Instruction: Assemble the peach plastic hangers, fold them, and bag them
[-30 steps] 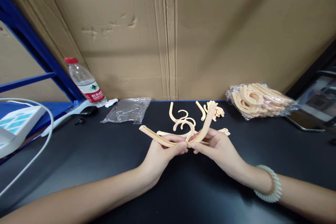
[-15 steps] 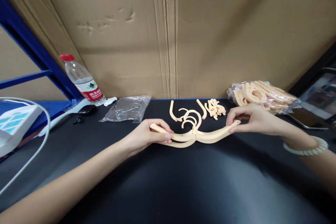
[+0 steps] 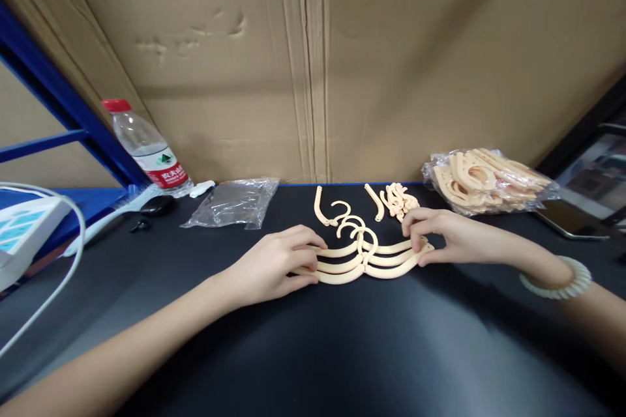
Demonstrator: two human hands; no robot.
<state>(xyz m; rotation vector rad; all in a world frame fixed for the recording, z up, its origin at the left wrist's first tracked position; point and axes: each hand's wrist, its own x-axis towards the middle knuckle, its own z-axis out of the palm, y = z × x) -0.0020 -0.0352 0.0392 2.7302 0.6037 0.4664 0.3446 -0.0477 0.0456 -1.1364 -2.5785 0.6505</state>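
Observation:
Three cream plastic hangers lie flat in a row on the black table, hooks pointing away from me. My left hand rests over their left ends, fingers curled on the arms. My right hand pinches their right ends between thumb and fingers. A pale bead bracelet is on my right wrist. Loose cream hooks and a small heap of cream parts lie just behind the hangers.
A clear bag of cream hanger parts sits at the back right, an empty clear bag at the back left. A water bottle leans by a blue rack. Cardboard walls the back. A white cable loops left.
The folded hanger halves were spread out flat, then lowered onto the table beside two others. Both hands moved apart from the middle to the hangers' ends and came down with them.

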